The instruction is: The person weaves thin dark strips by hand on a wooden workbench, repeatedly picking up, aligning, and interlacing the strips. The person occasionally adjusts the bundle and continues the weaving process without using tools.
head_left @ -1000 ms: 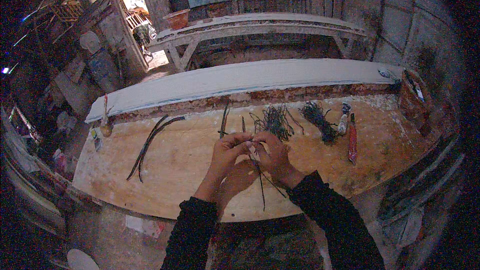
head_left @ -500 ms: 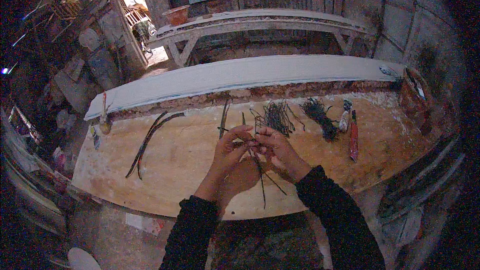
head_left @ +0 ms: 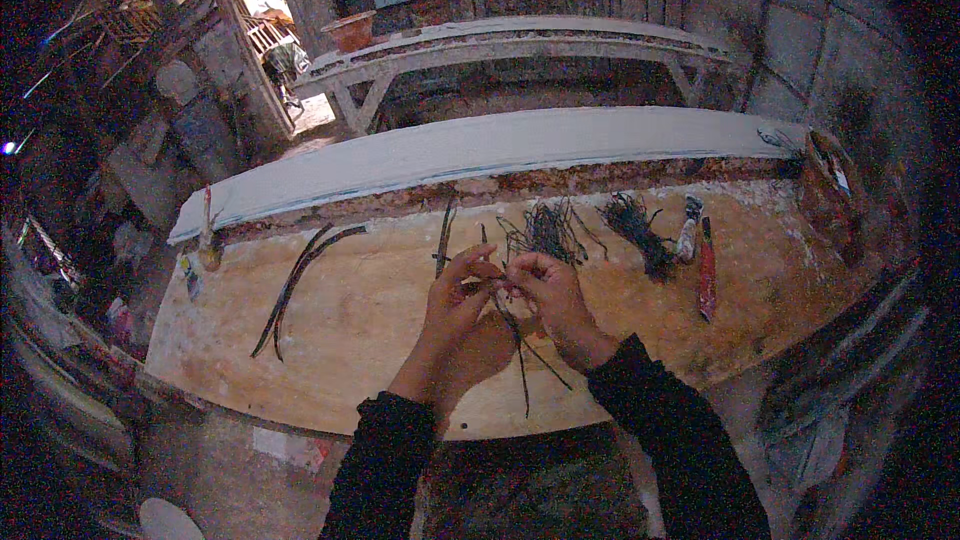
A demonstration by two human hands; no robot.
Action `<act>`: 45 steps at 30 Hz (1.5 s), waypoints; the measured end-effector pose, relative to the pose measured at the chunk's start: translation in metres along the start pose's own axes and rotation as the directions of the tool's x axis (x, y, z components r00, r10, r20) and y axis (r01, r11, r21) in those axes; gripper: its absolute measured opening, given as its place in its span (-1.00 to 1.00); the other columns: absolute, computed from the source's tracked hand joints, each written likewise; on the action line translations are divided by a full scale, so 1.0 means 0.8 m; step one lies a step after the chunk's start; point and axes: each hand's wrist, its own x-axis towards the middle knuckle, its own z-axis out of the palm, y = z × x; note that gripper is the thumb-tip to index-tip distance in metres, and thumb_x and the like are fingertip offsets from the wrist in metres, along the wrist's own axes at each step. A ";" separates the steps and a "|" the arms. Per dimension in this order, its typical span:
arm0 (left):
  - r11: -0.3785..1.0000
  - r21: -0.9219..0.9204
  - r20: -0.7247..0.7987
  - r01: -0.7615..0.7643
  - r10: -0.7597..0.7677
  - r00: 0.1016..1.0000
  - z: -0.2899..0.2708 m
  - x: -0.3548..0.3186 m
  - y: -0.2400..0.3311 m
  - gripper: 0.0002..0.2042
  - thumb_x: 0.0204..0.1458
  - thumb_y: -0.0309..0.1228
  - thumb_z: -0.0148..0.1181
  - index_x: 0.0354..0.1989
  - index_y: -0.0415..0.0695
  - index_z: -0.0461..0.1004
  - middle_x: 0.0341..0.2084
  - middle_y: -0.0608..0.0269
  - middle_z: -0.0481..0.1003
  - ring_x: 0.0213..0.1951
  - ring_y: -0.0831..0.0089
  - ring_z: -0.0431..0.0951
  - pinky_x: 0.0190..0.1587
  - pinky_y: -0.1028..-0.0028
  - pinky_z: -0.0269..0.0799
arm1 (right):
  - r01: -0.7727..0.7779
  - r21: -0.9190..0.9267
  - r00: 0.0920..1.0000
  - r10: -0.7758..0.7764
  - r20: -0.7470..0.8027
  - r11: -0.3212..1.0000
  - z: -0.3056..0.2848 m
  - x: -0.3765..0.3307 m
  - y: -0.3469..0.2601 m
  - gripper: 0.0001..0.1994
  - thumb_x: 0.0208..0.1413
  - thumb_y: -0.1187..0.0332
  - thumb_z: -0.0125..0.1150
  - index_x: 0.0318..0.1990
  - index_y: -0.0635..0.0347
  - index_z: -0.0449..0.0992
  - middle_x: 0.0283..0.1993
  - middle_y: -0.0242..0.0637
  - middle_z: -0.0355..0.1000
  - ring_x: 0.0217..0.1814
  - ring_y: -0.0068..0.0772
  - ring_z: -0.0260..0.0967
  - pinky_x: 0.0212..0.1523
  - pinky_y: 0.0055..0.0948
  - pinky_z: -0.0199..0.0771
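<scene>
Both hands meet over the middle of a wooden workbench [head_left: 350, 320]. My left hand [head_left: 455, 295] and my right hand [head_left: 550, 300] pinch the top of a few thin dark strands [head_left: 520, 350], which hang down toward me from the fingers. The fingertips of the two hands touch each other. Just beyond the hands lies a loose tangle of similar dark strands [head_left: 548, 230], and a tied dark bundle [head_left: 638, 235] lies to its right.
Two long curved dark strips [head_left: 295, 285] lie on the left of the bench. A red-handled tool [head_left: 707, 270] and a small pale tube [head_left: 688, 230] lie at the right. A long white plank [head_left: 480, 150] runs behind the bench. A small bottle [head_left: 208, 250] stands at the far left.
My hands have shifted slightly away from me along the bench while staying closed on the strands; the fingers have reworked their pinch at the top.
</scene>
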 end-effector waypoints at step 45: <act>0.635 -0.684 -0.028 0.360 -0.517 0.856 0.044 -0.018 0.048 -0.93 0.06 -0.55 0.08 -0.32 -0.14 0.34 -0.39 0.25 0.40 -0.38 0.39 0.50 -0.46 0.40 0.46 | -0.058 -0.026 0.991 0.060 0.118 0.998 -0.007 0.010 0.031 -0.93 0.10 0.44 0.07 -0.27 0.16 0.35 -0.26 -0.38 0.34 -0.21 -0.54 0.31 -0.19 -0.52 0.40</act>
